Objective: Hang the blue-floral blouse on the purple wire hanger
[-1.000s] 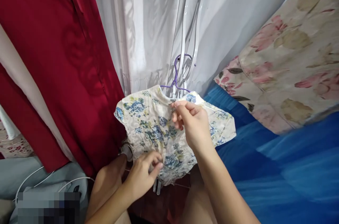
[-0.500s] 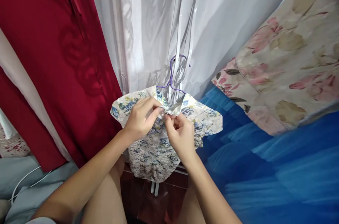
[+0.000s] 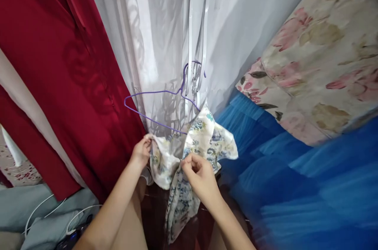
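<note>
A floral shirt (image 3: pixel 199 136) in white, blue and green hangs by one shoulder from a purple wire hanger (image 3: pixel 153 92). The hanger's left half is bare. My left hand (image 3: pixel 141 151) pinches the loose side of the shirt, low and left of the hanger. With closed fingers, my right hand (image 3: pixel 199 169) grips the shirt's front edge near the middle. The lower part of the garment droops between my legs. The hanger's hook sits by a white metal stand (image 3: pixel 191 25).
Red curtain cloth (image 3: pixel 97 124) hangs on the left, white curtain (image 3: pixel 153 45) behind. To the right are a floral fabric (image 3: pixel 319 65) and blue tulle (image 3: pixel 295 187). Grey cushions (image 3: pixel 26 202) with a white cable (image 3: pixel 38 208) lie at lower left.
The shirt's left shoulder has come off the hanger, baring that side. My left hand has moved left and down with the cloth; my right hand has moved lower, still gripping the front.
</note>
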